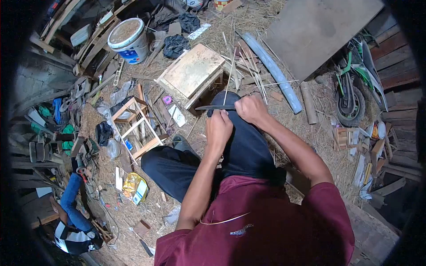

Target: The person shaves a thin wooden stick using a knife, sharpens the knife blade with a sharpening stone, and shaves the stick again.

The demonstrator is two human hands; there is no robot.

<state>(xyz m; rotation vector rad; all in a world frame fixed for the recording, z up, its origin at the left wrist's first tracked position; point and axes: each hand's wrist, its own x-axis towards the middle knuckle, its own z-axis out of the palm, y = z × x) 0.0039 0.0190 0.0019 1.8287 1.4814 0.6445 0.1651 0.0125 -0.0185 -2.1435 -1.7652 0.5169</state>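
Note:
My right hand (pixel 251 108) is closed around the handle of a knife, just above my raised knee. The dark knife blade (pixel 208 107) points left and passes over the fingertips of my left hand (pixel 218 126). Those fingers are pinched together against the knee, at the lower end of a thin wooden strip (pixel 229 80). From under the blade the strip runs up and away from me. Where the blade meets the strip is partly covered by my fingers. Another thin curved strip (pixel 226 220) lies across my maroon shirt.
Ahead stands a pale wooden box (pixel 191 73), with loose sticks beside it. A wooden frame (pixel 135 128) and a bucket (pixel 128 40) are on the left. A grey pipe (pixel 273 71), a large panel (pixel 319 35) and a motorbike (pixel 355 84) are right. Another person (pixel 73 199) is lower left.

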